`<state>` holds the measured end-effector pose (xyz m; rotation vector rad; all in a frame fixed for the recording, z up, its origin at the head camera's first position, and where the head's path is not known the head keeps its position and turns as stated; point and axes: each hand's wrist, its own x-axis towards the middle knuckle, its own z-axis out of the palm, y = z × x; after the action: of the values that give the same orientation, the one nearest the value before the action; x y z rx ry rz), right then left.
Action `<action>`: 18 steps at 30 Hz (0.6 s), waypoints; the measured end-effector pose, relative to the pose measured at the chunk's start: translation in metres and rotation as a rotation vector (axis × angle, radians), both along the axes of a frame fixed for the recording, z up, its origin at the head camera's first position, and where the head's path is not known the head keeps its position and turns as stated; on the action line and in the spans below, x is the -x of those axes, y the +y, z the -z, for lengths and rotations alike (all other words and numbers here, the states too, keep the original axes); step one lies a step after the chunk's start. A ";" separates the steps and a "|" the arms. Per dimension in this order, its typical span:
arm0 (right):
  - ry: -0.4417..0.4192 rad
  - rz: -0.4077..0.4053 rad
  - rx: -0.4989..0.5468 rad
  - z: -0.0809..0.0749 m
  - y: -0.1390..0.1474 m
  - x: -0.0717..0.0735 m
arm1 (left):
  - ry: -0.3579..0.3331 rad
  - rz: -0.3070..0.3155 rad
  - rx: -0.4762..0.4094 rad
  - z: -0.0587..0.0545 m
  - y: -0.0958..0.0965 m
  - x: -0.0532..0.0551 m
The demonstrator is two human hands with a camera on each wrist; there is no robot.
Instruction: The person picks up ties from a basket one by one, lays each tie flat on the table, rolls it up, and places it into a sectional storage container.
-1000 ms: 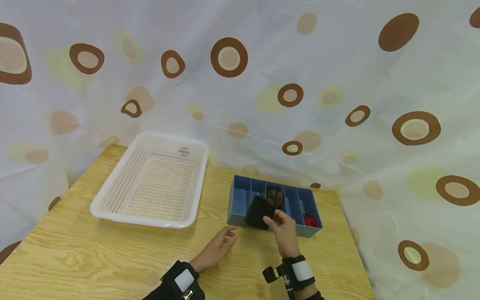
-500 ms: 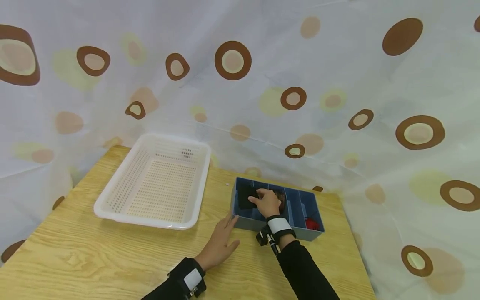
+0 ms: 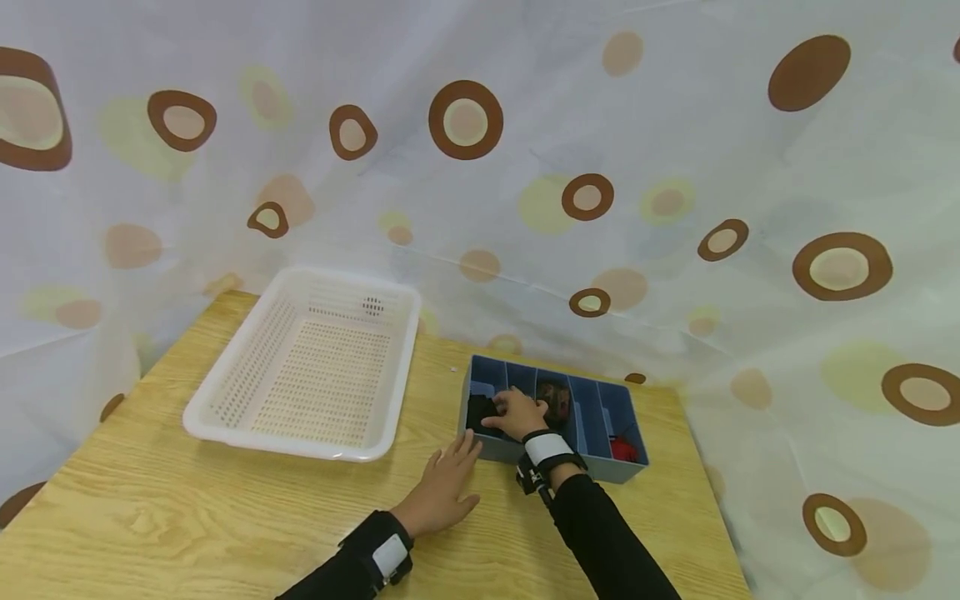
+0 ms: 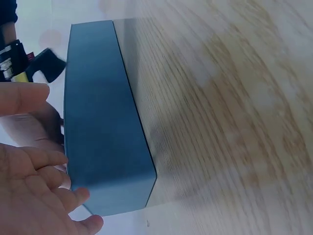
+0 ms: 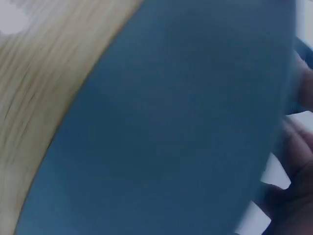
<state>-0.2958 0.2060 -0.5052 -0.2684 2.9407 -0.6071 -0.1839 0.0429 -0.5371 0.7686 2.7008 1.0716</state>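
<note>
A blue divided storage box (image 3: pixel 525 451) stands on the table, its compartments side by side. In its leftmost compartment lies a folded black cloth-like piece (image 3: pixel 480 410). My right hand (image 3: pixel 517 414) reaches over the box and pinches the black piece's right side with thumb and fingers; the fingertips are partly hidden. My left hand (image 3: pixel 441 492), fingers straight and spread, rests its fingertips at the box's front left corner. In the left wrist view that left hand (image 4: pixel 34 191) lies against the box's outer wall (image 4: pixel 105 107). A dark camouflage-patterned bundle (image 3: pixel 553 403) sits in the middle compartment.
A red item (image 3: pixel 623 449) lies in the rightmost compartment. To the left stands a white perforated plastic basket (image 3: pixel 197 417) on the wooden table (image 3: pixel 247 508). A patterned curtain (image 3: pixel 480 208) hangs behind the table.
My right hand has carried the black piece leftward from above the box's front edge down into the leftmost compartment. My left hand has spread its fingers and come to the box's corner.
</note>
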 end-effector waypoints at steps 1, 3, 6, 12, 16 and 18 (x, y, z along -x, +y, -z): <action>0.009 -0.017 -0.024 0.002 -0.001 0.002 | 0.005 -0.003 0.005 0.000 0.000 0.000; 0.031 -0.050 -0.072 0.007 -0.003 0.005 | 0.014 -0.008 0.017 -0.001 -0.001 0.000; 0.011 -0.082 -0.129 0.005 -0.006 0.008 | 0.020 -0.014 0.036 -0.003 0.000 0.000; -0.122 -0.112 -0.220 -0.011 -0.010 0.011 | 0.019 -0.033 0.085 -0.007 0.001 0.000; -0.034 -0.124 -0.258 -0.011 -0.013 0.014 | 0.042 -0.057 0.110 -0.010 0.001 0.001; 0.099 -0.127 -0.275 -0.005 -0.014 0.015 | 0.054 -0.066 0.112 -0.012 0.000 0.002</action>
<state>-0.3104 0.1918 -0.5000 -0.4613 3.0226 -0.1738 -0.1857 0.0434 -0.5255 0.7037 2.8219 0.9153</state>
